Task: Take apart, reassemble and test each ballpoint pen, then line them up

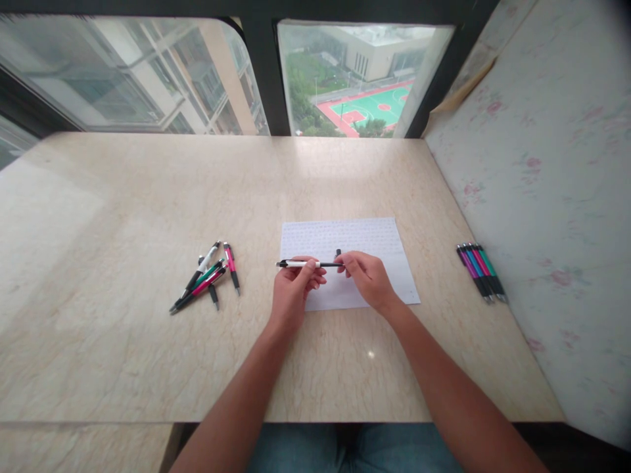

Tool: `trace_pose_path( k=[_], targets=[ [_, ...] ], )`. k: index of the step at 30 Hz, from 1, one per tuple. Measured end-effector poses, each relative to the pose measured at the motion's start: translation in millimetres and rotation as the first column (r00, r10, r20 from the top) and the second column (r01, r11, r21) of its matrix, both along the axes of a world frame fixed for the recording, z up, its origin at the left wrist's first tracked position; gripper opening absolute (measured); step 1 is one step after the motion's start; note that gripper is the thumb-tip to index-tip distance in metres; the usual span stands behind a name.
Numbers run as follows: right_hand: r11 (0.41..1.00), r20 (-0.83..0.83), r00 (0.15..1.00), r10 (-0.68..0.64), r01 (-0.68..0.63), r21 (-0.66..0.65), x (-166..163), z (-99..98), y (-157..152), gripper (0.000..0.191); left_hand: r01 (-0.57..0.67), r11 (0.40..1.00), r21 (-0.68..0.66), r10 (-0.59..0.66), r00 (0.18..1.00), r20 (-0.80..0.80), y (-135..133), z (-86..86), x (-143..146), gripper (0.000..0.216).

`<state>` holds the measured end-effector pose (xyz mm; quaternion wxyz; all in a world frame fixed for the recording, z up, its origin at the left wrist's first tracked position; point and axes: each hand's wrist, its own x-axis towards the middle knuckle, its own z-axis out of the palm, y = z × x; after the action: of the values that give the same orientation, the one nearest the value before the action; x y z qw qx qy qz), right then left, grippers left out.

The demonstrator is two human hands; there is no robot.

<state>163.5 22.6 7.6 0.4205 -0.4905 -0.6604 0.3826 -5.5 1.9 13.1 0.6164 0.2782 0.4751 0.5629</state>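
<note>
A white pen [297, 263] lies level across both hands above the sheet of paper [365, 240]. My left hand [292, 292] is closed round its white barrel, the clip end pointing left. From the barrel's right end a thin black length [329, 265] runs to the fingertips of my right hand [367, 279], which are pinched at its tip. A short black piece [338, 252] shows just above the right fingertips; whether it is held or lies on the paper, I cannot tell. Printed or written rows cover the paper's upper part.
Left of the paper is a loose pile of pens [202, 282] in white, green and pink with black grips. At the right, several pens [480, 272] lie side by side near the papered wall [557, 217]. The marble-patterned table [123, 368] reaches back to the windows [365, 79].
</note>
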Motion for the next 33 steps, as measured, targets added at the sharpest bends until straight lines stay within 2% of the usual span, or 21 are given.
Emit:
trace_pose_path(
  k=[3,7,13,18,22,29,33],
  targets=[
    [0.996,0.039,0.996,0.083,-0.082,-0.032,-0.8,-0.1,-1.2,0.043,0.032,0.999,0.025,-0.031,0.999,-0.019,-0.2,-0.3,-0.7,0.026],
    [0.996,0.037,0.996,0.083,-0.084,0.017,0.2,2.5,-1.3,0.039,0.022,0.999,0.033,-0.022,1.0,-0.01,-0.1,0.6,-1.9,0.025],
    [0.967,0.114,0.992,0.051,-0.078,0.244,-1.5,4.9,-2.0,0.032,0.02,1.0,-0.017,-0.018,0.996,0.091,-0.9,2.2,-0.4,0.025],
    [0.902,0.182,0.983,0.02,-0.096,0.421,-0.4,1.5,-1.5,0.029,0.036,0.999,-0.035,-0.031,0.992,0.126,-1.0,2.1,-0.9,0.027],
    [0.85,0.233,0.972,-0.013,-0.112,0.514,1.3,-0.2,-2.0,0.022,0.05,0.998,-0.033,-0.045,0.988,0.146,-1.3,2.4,-1.6,0.026],
    [0.789,0.317,0.948,-0.04,-0.165,0.592,3.7,3.0,-3.5,0.018,0.074,0.997,-0.035,-0.067,0.981,0.182,-1.5,6.0,-2.8,0.026],
    [0.813,0.296,0.955,-0.015,-0.161,0.56,2.3,3.8,-4.7,0.019,0.07,0.997,-0.041,-0.062,0.982,0.178,-1.3,6.5,-2.7,0.026]
  ],
)
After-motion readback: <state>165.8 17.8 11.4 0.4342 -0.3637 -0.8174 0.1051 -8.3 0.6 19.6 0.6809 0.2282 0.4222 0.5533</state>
